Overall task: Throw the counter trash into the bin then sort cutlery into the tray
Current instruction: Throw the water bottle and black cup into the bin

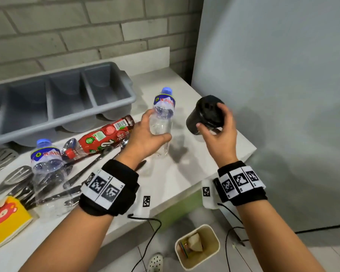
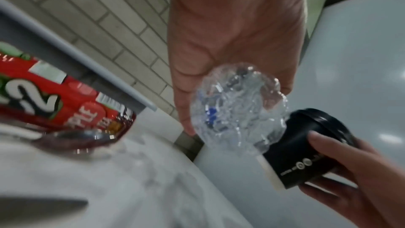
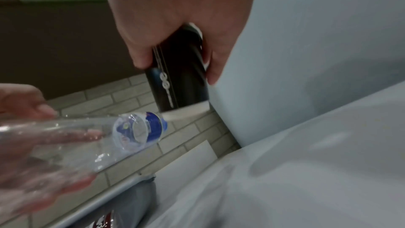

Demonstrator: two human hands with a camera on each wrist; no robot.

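Note:
My left hand (image 1: 149, 132) grips a clear water bottle (image 1: 162, 118) with a blue cap, held just above the white counter (image 1: 185, 169); the left wrist view shows its base (image 2: 238, 110). My right hand (image 1: 216, 126) holds a black lidded cup (image 1: 204, 116) tilted over the counter's right end, seen also as the black cup (image 3: 177, 74). A second water bottle (image 1: 47, 163) and a red drink bottle (image 1: 102, 137) lie among several spoons and knives (image 1: 82, 173). The grey cutlery tray (image 1: 57, 101) stands at the back. A small cream bin (image 1: 198, 246) sits on the floor below.
A yellow pad with a red bear (image 1: 4, 220) lies at the counter's front left. A pale fridge-like panel (image 1: 273, 95) rises at the right. Brick wall (image 1: 77, 32) behind. Black cables (image 1: 149, 236) hang toward the floor near the bin.

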